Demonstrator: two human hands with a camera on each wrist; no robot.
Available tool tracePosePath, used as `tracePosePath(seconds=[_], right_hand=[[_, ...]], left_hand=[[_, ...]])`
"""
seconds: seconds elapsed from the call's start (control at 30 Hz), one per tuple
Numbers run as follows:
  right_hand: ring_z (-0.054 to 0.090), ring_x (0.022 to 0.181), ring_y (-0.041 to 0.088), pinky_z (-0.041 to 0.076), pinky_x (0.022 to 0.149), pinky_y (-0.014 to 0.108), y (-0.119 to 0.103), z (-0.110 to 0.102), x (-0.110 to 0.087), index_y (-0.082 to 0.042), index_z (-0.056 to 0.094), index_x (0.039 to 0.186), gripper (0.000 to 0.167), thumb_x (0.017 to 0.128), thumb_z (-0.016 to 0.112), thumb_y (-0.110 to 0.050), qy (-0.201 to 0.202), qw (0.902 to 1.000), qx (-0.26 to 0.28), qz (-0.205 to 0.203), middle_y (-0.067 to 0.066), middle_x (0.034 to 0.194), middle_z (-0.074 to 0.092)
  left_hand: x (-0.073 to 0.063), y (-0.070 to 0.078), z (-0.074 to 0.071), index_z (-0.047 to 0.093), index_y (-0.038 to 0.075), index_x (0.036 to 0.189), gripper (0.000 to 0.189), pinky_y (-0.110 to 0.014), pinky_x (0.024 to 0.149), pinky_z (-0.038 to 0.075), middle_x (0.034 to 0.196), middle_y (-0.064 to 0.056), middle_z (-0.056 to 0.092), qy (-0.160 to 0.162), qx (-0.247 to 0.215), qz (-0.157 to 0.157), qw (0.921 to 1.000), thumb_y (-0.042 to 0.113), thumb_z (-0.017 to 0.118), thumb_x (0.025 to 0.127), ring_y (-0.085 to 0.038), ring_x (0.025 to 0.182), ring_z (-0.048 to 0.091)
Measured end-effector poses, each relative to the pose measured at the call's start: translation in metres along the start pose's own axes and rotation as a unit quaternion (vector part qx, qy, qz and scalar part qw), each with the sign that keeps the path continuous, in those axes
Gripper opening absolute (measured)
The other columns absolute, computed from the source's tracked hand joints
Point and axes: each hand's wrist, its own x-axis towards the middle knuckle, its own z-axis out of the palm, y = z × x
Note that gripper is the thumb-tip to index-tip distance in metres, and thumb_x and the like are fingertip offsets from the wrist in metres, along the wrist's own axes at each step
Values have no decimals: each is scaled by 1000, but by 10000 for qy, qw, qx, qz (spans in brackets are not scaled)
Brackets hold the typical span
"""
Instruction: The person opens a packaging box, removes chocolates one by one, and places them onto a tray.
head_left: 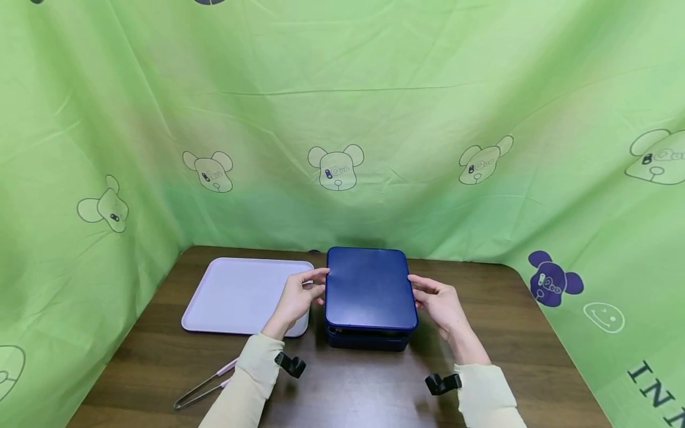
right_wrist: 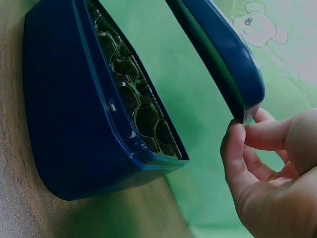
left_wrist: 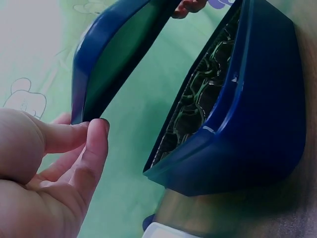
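Note:
A dark blue square lid (head_left: 371, 288) is held level above a matching blue tin box (head_left: 368, 342). My left hand (head_left: 296, 297) pinches the lid's left edge between thumb and fingers. On the opposite side my right hand (head_left: 440, 302) pinches the right edge. Both wrist views show a gap between the lid (left_wrist: 91, 54) and the box (left_wrist: 262, 99). Inside the box a shiny insert with rounded compartments (right_wrist: 143, 116) shows; I cannot tell what the compartments hold.
Left of the box lies a pale lilac tray (head_left: 241, 294). Metal tongs with pink grips (head_left: 206, 386) rest on the brown table (head_left: 342, 392) near my left forearm. A green printed curtain (head_left: 337, 113) surrounds the table's back and sides.

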Motion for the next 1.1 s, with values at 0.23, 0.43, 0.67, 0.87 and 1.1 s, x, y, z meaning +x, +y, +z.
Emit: tracePosePath(seconds=[0.23,0.43,0.67,0.87,1.1], right_hand=[[65,82,3,51,67,19,-3,0,-2,3,58,138,43,95,60,6,156,9992,-318,-193,-5,99,71],[65,92,3,50,73,16,-6,2,-5,1,61,136,40,96,63,0,394,9975,-444,-382,-12,95,71],[65,77,1,54,66,21,-6,4,-6,3,60,136,46,91,56,13,408,9968,-244,-639,-7,101,71],[64,71,8,55,65,23,-8,6,-6,6,58,137,46,92,57,15,359,9966,-148,-727,2,82,70],[65,70,8,57,65,25,-11,10,-5,2,69,124,29,96,65,2,426,9951,8,-890,-8,74,69]], left_hand=[[0,4,1,66,-3,129,40,-43,66,60,106,-17,67,-70,83,-5,9999,-13,63,91,-11,65,63],[1,7,3,68,-1,127,36,-53,70,58,106,-18,68,11,246,84,9997,-9,64,92,-13,68,63],[1,11,5,68,-3,126,32,-40,66,59,106,-18,71,146,301,297,9990,-6,64,95,-24,81,68],[0,11,5,68,-2,126,30,-45,69,59,104,-18,72,223,213,287,9991,-2,63,97,-44,92,66],[1,12,5,68,-5,125,29,-49,71,59,101,-34,68,326,90,367,9988,1,65,97,-19,80,69]])
